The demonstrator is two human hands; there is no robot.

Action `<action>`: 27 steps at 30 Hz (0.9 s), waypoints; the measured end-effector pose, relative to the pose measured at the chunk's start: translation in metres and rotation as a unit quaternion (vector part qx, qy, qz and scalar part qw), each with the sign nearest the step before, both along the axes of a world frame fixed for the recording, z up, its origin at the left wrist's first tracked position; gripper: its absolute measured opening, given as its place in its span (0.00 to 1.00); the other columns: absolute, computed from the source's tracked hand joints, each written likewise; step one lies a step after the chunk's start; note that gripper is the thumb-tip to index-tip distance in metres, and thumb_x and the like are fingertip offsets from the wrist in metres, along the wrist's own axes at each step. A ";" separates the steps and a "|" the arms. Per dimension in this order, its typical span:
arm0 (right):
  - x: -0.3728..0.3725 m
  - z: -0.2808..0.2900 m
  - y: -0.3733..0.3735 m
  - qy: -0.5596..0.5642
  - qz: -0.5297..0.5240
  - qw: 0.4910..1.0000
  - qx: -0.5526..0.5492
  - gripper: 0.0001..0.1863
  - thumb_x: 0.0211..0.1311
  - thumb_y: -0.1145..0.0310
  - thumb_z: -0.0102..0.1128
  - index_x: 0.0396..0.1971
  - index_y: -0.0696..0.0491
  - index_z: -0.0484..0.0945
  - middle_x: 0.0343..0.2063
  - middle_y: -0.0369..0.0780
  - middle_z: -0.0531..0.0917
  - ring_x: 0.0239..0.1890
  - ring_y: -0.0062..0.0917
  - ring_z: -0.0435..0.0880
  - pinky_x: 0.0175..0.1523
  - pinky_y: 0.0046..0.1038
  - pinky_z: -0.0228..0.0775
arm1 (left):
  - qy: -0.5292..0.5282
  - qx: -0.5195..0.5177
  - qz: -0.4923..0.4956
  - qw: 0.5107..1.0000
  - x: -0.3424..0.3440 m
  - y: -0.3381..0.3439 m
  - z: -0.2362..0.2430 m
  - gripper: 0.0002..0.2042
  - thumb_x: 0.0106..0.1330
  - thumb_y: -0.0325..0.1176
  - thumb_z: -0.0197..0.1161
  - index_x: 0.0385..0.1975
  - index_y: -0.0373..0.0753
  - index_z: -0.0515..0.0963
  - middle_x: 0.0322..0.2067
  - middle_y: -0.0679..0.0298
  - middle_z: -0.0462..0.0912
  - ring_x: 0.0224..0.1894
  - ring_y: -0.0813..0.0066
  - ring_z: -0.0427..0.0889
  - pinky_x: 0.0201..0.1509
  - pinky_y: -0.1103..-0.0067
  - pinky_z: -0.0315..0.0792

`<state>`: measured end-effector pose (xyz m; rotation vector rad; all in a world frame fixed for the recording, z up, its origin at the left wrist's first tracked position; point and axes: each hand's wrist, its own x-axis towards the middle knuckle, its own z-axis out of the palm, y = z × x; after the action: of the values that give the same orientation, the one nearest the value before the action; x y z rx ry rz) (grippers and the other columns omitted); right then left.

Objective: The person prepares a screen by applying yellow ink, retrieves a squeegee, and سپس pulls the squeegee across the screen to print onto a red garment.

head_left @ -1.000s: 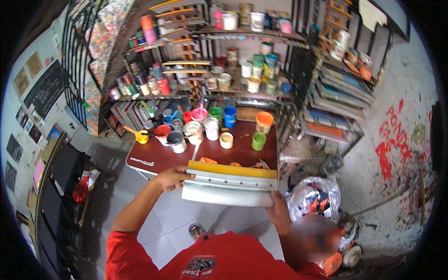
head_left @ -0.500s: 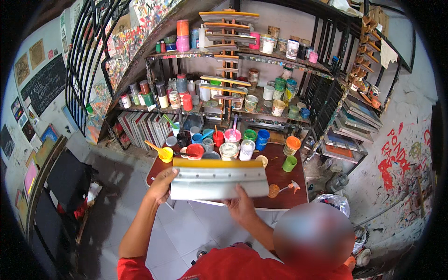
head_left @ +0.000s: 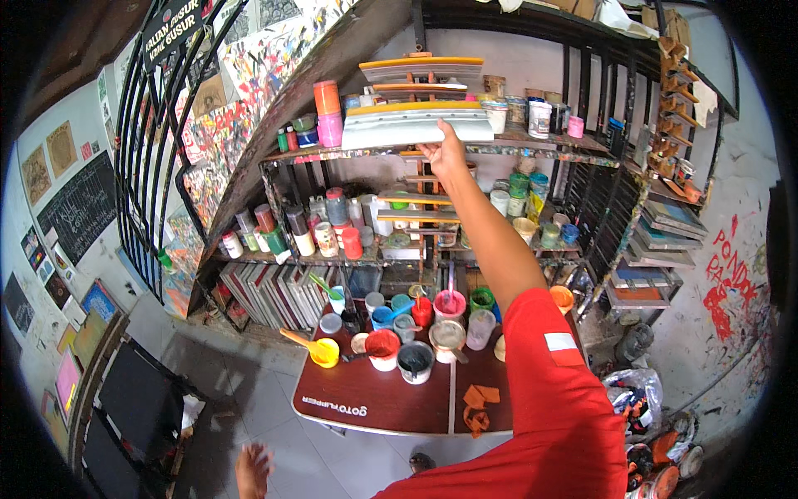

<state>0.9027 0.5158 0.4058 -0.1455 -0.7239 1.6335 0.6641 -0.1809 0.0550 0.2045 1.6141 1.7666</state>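
Observation:
My right hand (head_left: 445,154) grips the lower edge of a wide aluminium squeegee (head_left: 395,129), thumb on its front. The squeegee has a yellow-orange blade along its top and is held level, in front of the upper shelf. Behind it hangs a rack of squeegees, with an orange-bladed squeegee (head_left: 422,63) at its top and further squeegees (head_left: 420,216) below. The squeegee I hold covers the middle of the rack; I cannot tell whether it rests on the rack. My left hand (head_left: 253,470) is low over the floor, holding nothing, its fingers apart and slightly blurred.
A dark red folding table (head_left: 366,399) bears several paint tubs, including a yellow tub (head_left: 324,353) and a black tub (head_left: 415,363), plus an orange cloth (head_left: 476,407). Paint-stained shelves (head_left: 573,150) hold jars and bottles. Framed screens (head_left: 274,295) stand below. Black chairs (head_left: 137,382) are at left.
The squeegee has gone from both hands above the table up to the rack, in my right hand alone. My left hand has let go and dropped to the lower left.

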 end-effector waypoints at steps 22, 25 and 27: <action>-0.106 -0.061 -0.127 -0.131 0.151 0.978 0.062 0.30 0.66 0.61 0.55 0.63 0.59 0.63 0.59 0.46 0.72 0.61 0.38 0.70 0.69 0.44 0.59 | 0.055 -0.076 0.225 0.970 -0.030 -0.085 -0.031 0.19 0.71 0.43 0.56 0.55 0.37 0.70 0.50 0.61 0.78 0.51 0.67 0.80 0.50 0.72 0.74; -0.167 -0.113 -0.259 -0.204 0.154 0.966 -0.047 0.30 0.65 0.61 0.52 0.64 0.57 0.62 0.58 0.46 0.72 0.60 0.40 0.71 0.68 0.46 0.59 | 0.103 0.072 0.070 0.990 -0.051 -0.043 0.012 0.28 0.70 0.48 0.56 0.63 0.37 0.62 0.61 0.55 0.69 0.60 0.59 0.73 0.59 0.66 0.70; -0.215 -0.158 -0.342 -0.277 0.231 0.926 -0.113 0.32 0.62 0.60 0.55 0.64 0.55 0.62 0.56 0.46 0.73 0.59 0.40 0.71 0.67 0.46 0.60 | 0.087 0.183 -0.006 0.979 -0.065 -0.029 0.031 0.35 0.66 0.54 0.61 0.65 0.37 0.60 0.62 0.55 0.68 0.64 0.58 0.69 0.63 0.65 0.66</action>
<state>0.6878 0.1736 0.2477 -0.6668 -1.0501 2.1599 0.5991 -0.2098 0.0859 0.5521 1.3848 2.0749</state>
